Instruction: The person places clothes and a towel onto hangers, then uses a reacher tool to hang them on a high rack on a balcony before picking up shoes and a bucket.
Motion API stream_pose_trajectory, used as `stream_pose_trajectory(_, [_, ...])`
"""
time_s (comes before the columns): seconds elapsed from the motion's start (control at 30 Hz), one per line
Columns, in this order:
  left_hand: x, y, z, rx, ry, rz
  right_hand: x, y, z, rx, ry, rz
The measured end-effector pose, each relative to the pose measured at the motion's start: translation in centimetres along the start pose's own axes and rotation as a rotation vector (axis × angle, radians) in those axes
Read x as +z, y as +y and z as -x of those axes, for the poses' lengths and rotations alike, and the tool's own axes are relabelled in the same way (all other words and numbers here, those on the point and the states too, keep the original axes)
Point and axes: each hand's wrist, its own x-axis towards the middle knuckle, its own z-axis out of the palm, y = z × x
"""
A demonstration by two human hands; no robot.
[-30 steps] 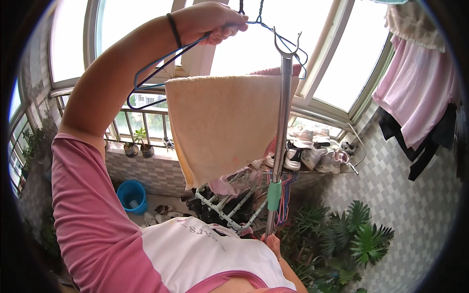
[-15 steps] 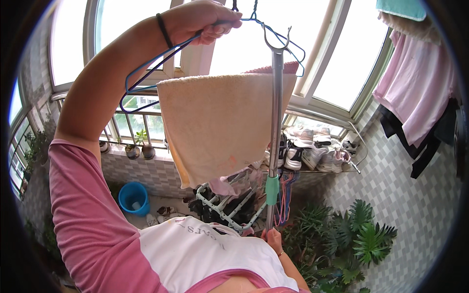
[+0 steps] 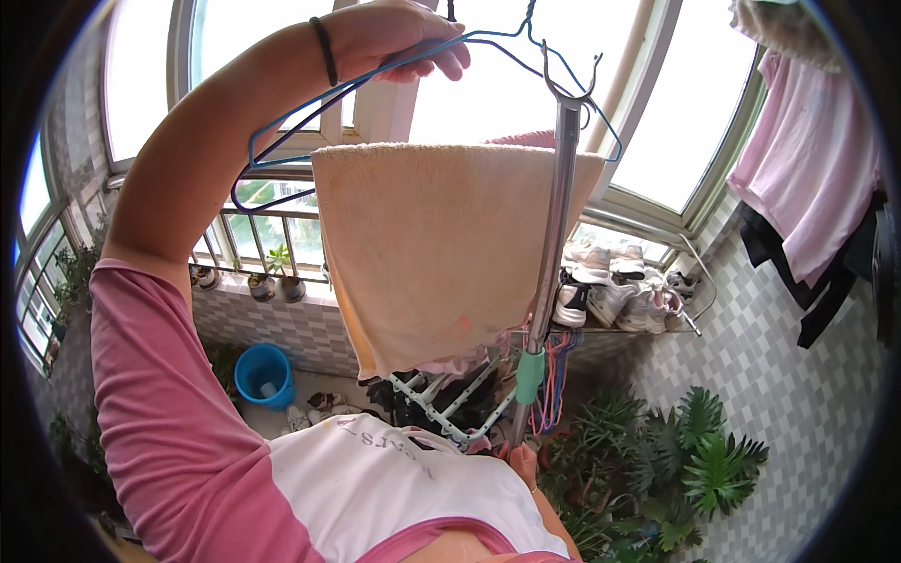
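My left hand (image 3: 418,42) is raised at the top, its fingers loosened and spread around the upper arms of a blue wire hanger (image 3: 282,120) and a dark purple hanger (image 3: 267,206). A cream towel (image 3: 441,253) drapes from the hangers, with a bit of pink textured cloth (image 3: 526,139) behind its top edge. Low down, my right hand (image 3: 522,462) is wrapped round a metal clothes pole (image 3: 559,178) with a green sleeve. The pole's forked tip stands across the hangers' right side; whether it bears them I cannot tell. Both hooks run out of view.
Shoes (image 3: 619,286) crowd a rack below the window. On the floor are a blue bucket (image 3: 264,375), a folding drying frame (image 3: 436,408) and leafy plants (image 3: 699,450). Pink and black clothes (image 3: 798,169) hang at the right. Small potted plants (image 3: 279,272) line the sill.
My left hand's fingers have loosened from a closed grip. The hangers, towel and pole top have shifted right in the picture, and the pole leans more. My right hand keeps hold of it.
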Motion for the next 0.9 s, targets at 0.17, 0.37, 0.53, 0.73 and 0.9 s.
stream_pose_trajectory(0.17, [-2.5, -0.6, 0.1, 0.01, -0.25, -0.069, -0.4, -3.5, -0.1, 0.031, 0.054, -0.108])
stream_pose_trajectory(0.37, [-5.2, -3.5, 3.0, -0.13, -0.061, 0.005, -0.1, -11.7, -3.2, -0.22, 0.17, -0.148])
stream_pose_trajectory(0.53, [-5.8, -4.3, 4.4, -0.083, -0.05, 0.022, 0.3, -16.5, -4.8, -0.474, 0.346, 0.186])
stream_pose_trajectory(0.73, [-9.0, -5.5, 5.4, -0.003, -0.048, 0.097, 2.3, -24.9, -9.2, -0.677, 0.654, 0.517])
stream_pose_trajectory(0.9, [-10.9, -7.0, 6.1, 0.004, -0.067, 0.119, 1.9, -35.1, -15.4, -0.863, 0.841, 0.652])
